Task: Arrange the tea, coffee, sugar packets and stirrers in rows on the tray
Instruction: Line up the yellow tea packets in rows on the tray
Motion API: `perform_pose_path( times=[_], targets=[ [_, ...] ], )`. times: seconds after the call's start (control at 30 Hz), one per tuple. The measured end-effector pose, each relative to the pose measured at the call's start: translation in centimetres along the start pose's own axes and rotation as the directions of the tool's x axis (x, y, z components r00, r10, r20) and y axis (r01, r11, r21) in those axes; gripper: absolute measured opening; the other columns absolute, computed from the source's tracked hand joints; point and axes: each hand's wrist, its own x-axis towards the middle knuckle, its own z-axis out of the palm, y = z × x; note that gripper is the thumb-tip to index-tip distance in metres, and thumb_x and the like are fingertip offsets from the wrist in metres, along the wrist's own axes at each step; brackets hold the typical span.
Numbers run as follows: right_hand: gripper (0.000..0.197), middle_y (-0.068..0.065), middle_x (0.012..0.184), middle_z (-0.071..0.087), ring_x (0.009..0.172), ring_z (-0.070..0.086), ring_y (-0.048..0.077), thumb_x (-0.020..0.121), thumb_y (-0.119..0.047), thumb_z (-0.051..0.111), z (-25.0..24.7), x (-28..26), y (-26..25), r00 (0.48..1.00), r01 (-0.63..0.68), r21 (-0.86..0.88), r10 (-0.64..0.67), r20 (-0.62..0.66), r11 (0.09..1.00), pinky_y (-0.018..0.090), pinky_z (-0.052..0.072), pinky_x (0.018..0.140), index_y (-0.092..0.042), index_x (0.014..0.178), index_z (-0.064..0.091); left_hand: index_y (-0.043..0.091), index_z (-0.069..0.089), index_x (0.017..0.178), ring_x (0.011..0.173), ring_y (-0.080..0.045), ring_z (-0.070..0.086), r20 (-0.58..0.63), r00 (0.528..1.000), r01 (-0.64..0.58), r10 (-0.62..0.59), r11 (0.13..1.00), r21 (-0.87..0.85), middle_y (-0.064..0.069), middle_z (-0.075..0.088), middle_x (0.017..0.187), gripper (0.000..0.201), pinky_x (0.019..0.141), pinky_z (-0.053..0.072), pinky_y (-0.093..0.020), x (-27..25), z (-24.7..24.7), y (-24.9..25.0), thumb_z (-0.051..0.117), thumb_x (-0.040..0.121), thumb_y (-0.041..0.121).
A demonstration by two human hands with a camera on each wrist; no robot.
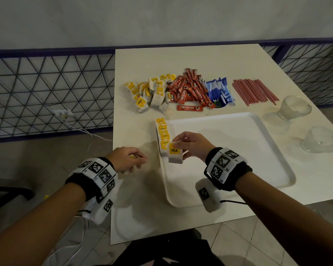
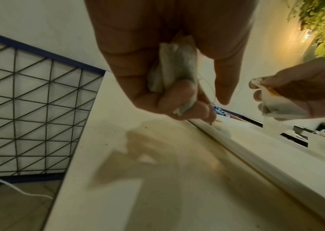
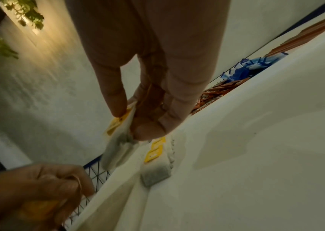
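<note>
A white tray [image 1: 238, 150] lies on the table in front of me. Along its left edge runs a row of tea bags [image 1: 162, 135] with yellow tags. My right hand [image 1: 188, 144] pinches one tea bag [image 1: 175, 155] by its top, hanging upright just above the near end of that row; the same tea bag [image 3: 118, 150] shows in the right wrist view. My left hand [image 1: 127, 160] hovers left of the tray, fingers curled round a bunch of tea bags [image 2: 173, 71]. Behind the tray lie loose tea bags [image 1: 148, 93], red coffee sticks [image 1: 190, 91], blue sugar packets [image 1: 218, 89] and red stirrers [image 1: 255, 92].
Two glass cups [image 1: 294, 107] [image 1: 322, 140] stand at the table's right edge, beside the tray. A blue wire fence [image 1: 46, 89] runs behind and left of the table. White cables [image 1: 85, 135] hang over the floor on the left.
</note>
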Motion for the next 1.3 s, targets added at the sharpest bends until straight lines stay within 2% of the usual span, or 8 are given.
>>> perform_pose_path(
  times=[0.17,0.4,0.6,0.7,0.8,0.97,1.13,1.3],
  targets=[
    [0.02,0.002,0.077,0.058,0.064,0.054,0.014,0.088,-0.008,0.059,0.8,1.1,1.3,0.999,-0.004,-0.24,0.015,0.045,0.971,0.018,0.049,0.05,-0.021,0.074,0.052,0.022,0.063,0.084,0.051,-0.008,0.051,-0.041,0.999,0.024,-0.024,1.0,-0.003,0.005,0.063,0.07,0.004,0.038,0.036,-0.013,0.5,0.1,0.2,0.062,0.087,0.025],
    [0.005,-0.002,0.081,0.058,0.073,0.052,0.014,0.085,-0.017,0.064,1.3,3.1,2.3,1.0,0.026,-0.416,-0.023,0.013,0.909,0.031,0.047,0.074,-0.019,0.085,0.06,0.019,0.062,0.087,0.052,-0.008,0.052,-0.083,0.996,0.04,-0.04,0.999,-0.006,0.005,0.062,0.068,0.007,0.038,0.036,-0.009,1.4,1.6,1.3,0.063,0.087,0.025],
    [0.021,-0.009,0.068,0.052,0.063,0.045,-0.001,0.081,-0.017,0.07,0.5,4.5,1.3,0.997,0.062,-0.429,-0.037,0.066,0.901,0.003,0.037,0.053,-0.004,0.097,0.068,0.018,0.062,0.088,0.053,-0.004,0.054,-0.126,0.99,0.065,-0.061,0.997,0.031,0.009,0.059,0.064,0.01,0.043,0.038,-0.007,2.6,1.9,2.4,0.066,0.084,0.026],
    [0.024,-0.005,0.071,0.054,0.063,0.045,0.001,0.081,-0.017,0.07,0.2,5.3,0.8,0.995,0.057,-0.445,-0.012,0.103,0.894,0.006,0.035,0.053,-0.002,0.099,0.068,0.015,0.065,0.094,0.065,-0.012,0.058,-0.149,0.986,0.084,-0.074,0.995,0.059,0.01,0.059,0.065,0.015,0.056,0.042,-0.014,3.1,1.6,2.9,0.065,0.085,0.027],
    [0.025,0.0,0.079,0.057,0.073,0.05,0.01,0.081,-0.018,0.069,-0.1,5.7,0.5,0.99,0.082,-0.53,-0.006,0.144,0.844,0.01,0.035,0.057,-0.004,0.101,0.067,0.017,0.064,0.092,0.064,-0.006,0.054,-0.15,0.985,0.1,-0.085,0.99,0.096,0.006,0.06,0.073,0.015,0.052,0.041,-0.014,3.1,1.8,3.3,0.065,0.085,0.03],
    [0.019,-0.004,0.076,0.055,0.075,0.049,0.01,0.084,-0.018,0.066,-0.5,6.2,0.1,0.987,0.112,-0.597,-0.016,0.163,0.795,0.009,0.033,0.054,-0.007,0.1,0.067,0.022,0.054,0.086,0.084,-0.015,0.054,-0.14,0.981,0.161,-0.133,0.964,0.212,0.004,0.058,0.087,0.03,0.076,0.043,-0.026,3.3,3.0,3.9,0.07,0.077,0.046],
    [0.016,-0.008,0.065,0.049,0.06,0.044,0.002,0.083,-0.022,0.067,-0.6,6.5,0.1,0.988,0.109,-0.591,-0.024,0.15,0.799,0.012,0.033,0.052,-0.01,0.093,0.067,0.025,0.043,0.096,0.081,-0.016,0.051,-0.146,0.956,0.288,-0.255,0.911,0.294,0.009,0.047,0.077,0.058,0.072,0.04,-0.029,3.1,3.8,5.3,0.07,0.064,0.065],
    [0.01,-0.007,0.064,0.051,0.067,0.051,0.012,0.083,-0.021,0.067,-0.7,6.8,0.0,0.989,0.101,-0.609,-0.015,0.144,0.787,0.014,0.037,0.053,-0.018,0.08,0.058,0.024,0.04,0.098,0.079,-0.016,0.051,-0.162,0.947,0.315,-0.276,0.894,0.32,0.005,0.051,0.088,0.058,0.07,0.039,-0.029,3.1,4.3,5.8,0.069,0.066,0.064]
  ],
)
